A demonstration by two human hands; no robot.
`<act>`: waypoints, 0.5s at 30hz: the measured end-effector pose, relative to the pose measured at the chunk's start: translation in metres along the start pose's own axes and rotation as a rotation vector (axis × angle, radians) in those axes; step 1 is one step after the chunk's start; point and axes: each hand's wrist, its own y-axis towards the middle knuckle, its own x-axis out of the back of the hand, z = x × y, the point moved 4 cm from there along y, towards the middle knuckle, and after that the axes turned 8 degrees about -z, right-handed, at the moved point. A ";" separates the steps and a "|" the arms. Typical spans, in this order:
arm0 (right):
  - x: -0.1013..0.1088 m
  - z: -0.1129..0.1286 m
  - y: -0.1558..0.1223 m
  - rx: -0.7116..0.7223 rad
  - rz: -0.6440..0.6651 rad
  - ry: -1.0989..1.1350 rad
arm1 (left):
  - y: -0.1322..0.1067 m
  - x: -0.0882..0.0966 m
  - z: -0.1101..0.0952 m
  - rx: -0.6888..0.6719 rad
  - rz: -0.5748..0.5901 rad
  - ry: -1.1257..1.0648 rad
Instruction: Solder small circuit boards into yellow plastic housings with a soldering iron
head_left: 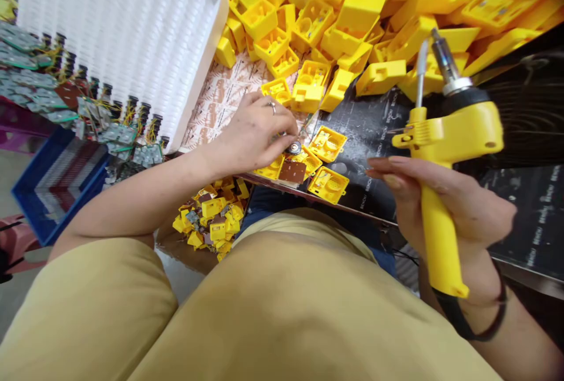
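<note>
Head view: gun (458,128) raised, left hand (259,131) at the disc (295,147)

Heap (363,5) of yellow cases covers the far part of the bench (374,117). White ribbed tray (220,11) lies to its left, with wired boards (26,81) crowded along the tray's lower edge. Blue crate (29,208) sits further down at left. Pile (214,208) of yellow and brown pieces shows below the bench edge.

Right hand (480,216): clamped on the gun's handle; thumb and fingertips reach left, close together. Tip (436,37) points up, well apart from the parts near the edge.

Left hand: fingers bent and drawn together, thumb beside the disc. Cannot tell whether it pinches the disc or only touches it.

Open cases (328,184) lie at the bench edge, just right of the left hand. Brown board (292,172) rests among them; the disc is just beyond it, near thin wires.

Step in hand, judged: left hand placing or steadying the disc, gun held off. Any move with the gun would call for a still disc and a tip kept clear of the left fingers.
</note>
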 end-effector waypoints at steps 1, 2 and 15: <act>-0.003 0.004 0.003 0.039 -0.031 -0.005 | 0.001 0.001 0.002 0.026 -0.003 -0.010; -0.006 0.009 0.005 0.077 -0.065 -0.010 | 0.001 0.002 0.002 0.042 -0.002 -0.015; -0.020 0.026 0.015 0.146 -0.050 0.087 | 0.002 -0.002 0.001 0.048 0.061 0.076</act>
